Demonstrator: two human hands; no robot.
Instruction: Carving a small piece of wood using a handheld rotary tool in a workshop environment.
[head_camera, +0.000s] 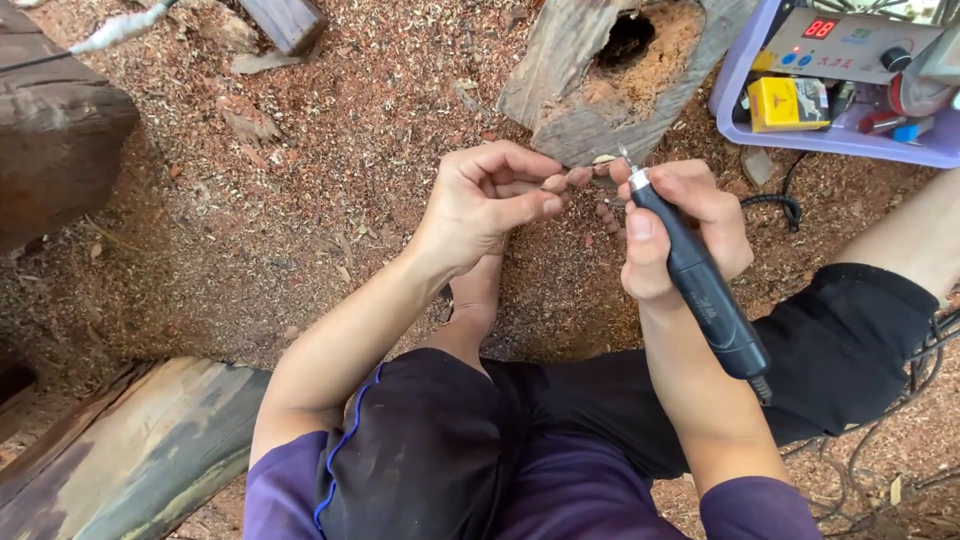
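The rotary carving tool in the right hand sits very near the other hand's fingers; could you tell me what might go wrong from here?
1. The bit of the rotary tool in the right hand points at the left hand's fingertips; a slip could nick them.
2. Whatever the left hand pinches is tiny and mostly hidden; it could pop loose into the wood shavings.
3. The tool's cord trails over the right leg and could snag.

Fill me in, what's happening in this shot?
A person sits on sawdust-covered ground. The right hand grips a dark corded rotary tool, its bit pointing up toward the left hand, which pinches something too small to identify. A hollowed wooden block lies just beyond; a purple tray of gear sits at upper right.
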